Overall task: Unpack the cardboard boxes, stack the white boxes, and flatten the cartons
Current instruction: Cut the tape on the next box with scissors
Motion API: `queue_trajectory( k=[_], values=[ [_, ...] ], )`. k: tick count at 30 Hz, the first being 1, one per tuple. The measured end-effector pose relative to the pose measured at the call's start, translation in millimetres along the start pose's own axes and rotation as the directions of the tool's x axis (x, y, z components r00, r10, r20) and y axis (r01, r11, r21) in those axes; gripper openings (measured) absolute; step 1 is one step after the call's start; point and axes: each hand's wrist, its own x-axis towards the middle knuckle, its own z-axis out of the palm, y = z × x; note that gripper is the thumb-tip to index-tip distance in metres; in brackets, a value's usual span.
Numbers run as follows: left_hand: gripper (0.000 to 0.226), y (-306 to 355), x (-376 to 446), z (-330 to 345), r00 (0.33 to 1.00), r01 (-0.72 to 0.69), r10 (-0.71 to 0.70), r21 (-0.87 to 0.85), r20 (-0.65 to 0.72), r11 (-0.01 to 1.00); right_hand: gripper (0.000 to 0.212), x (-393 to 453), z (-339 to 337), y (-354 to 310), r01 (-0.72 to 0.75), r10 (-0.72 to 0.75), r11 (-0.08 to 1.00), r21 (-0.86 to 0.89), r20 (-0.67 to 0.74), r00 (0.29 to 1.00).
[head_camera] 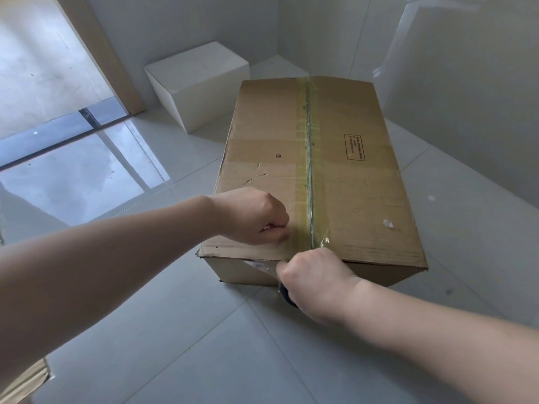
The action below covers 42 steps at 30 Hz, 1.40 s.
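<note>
Our left hand [255, 218], fingers curled, presses the taped cardboard carton [320, 176] top. Our right hand [313, 279] grips a dark-handled tool [287, 295] at the tape seam [309, 158].

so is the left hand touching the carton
Touching. The head view shows the left hand resting with curled fingers on the carton top, beside the tape seam, with no gap visible.

Glossy pale floor tiles [204, 345] with grey grout lines, reflecting daylight at left; white walls [481, 112] meeting in a far corner; a tan door frame [102, 53] slanting upward beside a dark threshold strip [58, 144]
</note>
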Motion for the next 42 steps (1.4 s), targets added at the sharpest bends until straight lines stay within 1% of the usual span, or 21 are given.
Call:
queue_trajectory(
  k=[2,4,6,7,10,11,13,14,16,19,20,22,23,25,27,29,31,35,38,40,42],
  values=[
    [0.035,2,3,-3,1.0,0.014,-0.014,0.0,-0.008,1.0,0.014,-5,-4,4,0.001,-0.001,1.0,0.007,-0.024,1.0],
    [0.033,7,5,-6,1.0,0.018,-0.018,-0.001,0.006,1.0,0.015,-17,-7,10,0.03,-0.032,0.999,-0.033,-0.072,0.997],
    [0.037,15,9,-11,0.999,0.02,-0.018,-0.056,0.05,0.998,0.022,-33,-7,19,0.067,-0.085,0.99,-0.121,-0.151,0.985],
    [0.039,19,11,-15,0.995,0.027,-0.017,-0.106,0.097,0.994,0.023,-40,-9,25,0.071,-0.096,0.987,-0.146,-0.177,0.979],
    [0.034,30,19,-22,0.975,0.034,0.022,-0.247,0.221,0.968,0.026,-57,-15,50,0.029,-0.053,0.993,-0.115,-0.205,0.977],
    [0.031,33,22,-22,0.973,0.022,0.039,-0.256,0.229,0.966,0.024,-60,-16,58,0.014,-0.037,0.994,-0.109,-0.209,0.977],
    [0.025,38,29,-18,0.972,0.018,0.04,-0.244,0.232,0.969,0.008,-64,-16,70,-0.059,0.031,0.983,-0.173,-0.158,0.987],
    [0.022,40,33,-16,0.973,0.03,0.028,-0.245,0.23,0.969,0.007,-67,-15,76,-0.088,0.063,0.977,-0.195,-0.133,0.989],
    [0.023,43,41,-14,0.977,0.035,0.012,-0.218,0.214,0.975,0.017,-72,-13,83,-0.105,0.084,0.979,-0.173,-0.128,0.988],
    [0.033,42,53,-17,0.981,0.029,-0.032,0.016,0.189,0.999,0.042,-77,-10,97,-0.14,0.121,0.987,-0.083,-0.202,0.972],
    [0.033,42,58,-18,0.984,0.042,-0.058,0.096,0.17,0.995,0.046,-79,-9,103,-0.153,0.135,0.986,-0.065,-0.223,0.965],
    [0.033,44,70,-19,0.989,0.074,-0.096,0.181,0.116,0.981,0.044,-84,-8,114,-0.185,0.162,0.981,-0.055,-0.283,0.945],
    [0.033,47,77,-19,0.991,0.079,-0.099,0.206,0.089,0.975,0.038,-88,-9,120,-0.2,0.173,0.978,-0.057,-0.311,0.935],
    [0.034,53,93,-18,0.996,0.071,-0.084,0.257,0.041,0.964,0.019,-94,-11,130,-0.236,0.194,0.967,-0.091,-0.333,0.923],
    [0.035,60,109,-17,0.998,0.061,-0.066,0.287,0.008,0.956,0.012,-102,-11,142,-0.284,0.263,0.959,-0.018,-0.322,0.909],
    [0.034,67,125,-13,0.999,0.051,-0.049,0.282,-0.012,0.958,0.012,-113,-11,157,-0.325,0.344,0.939,0.112,-0.301,0.889],
    [0.033,76,141,-9,0.999,0.035,-0.028,0.268,-0.03,0.963,0.019,-127,-11,171,-0.351,0.384,0.922,0.163,-0.274,0.882],
    [0.031,95,180,-2,0.999,0.029,-0.016,0.261,-0.052,0.965,0.018,-154,-8,197,-0.387,0.409,0.912,0.136,-0.232,0.882],
    [0.03,112,221,4,0.992,0.074,-0.044,0.267,-0.116,0.961,0.016,-172,1,221,-0.467,0.487,0.873,0.144,-0.184,0.854],
    [0.041,122,247,12,0.986,0.101,-0.058,0.276,-0.158,0.956,0.015,-184,9,240,-0.531,0.555,0.829,0.178,-0.14,0.82],
    [0.054,132,269,20,0.986,0.119,-0.079,0.282,-0.147,0.952,0.015,-198,23,264,-0.601,0.624,0.775,0.193,-0.09,0.776]
  ],
)
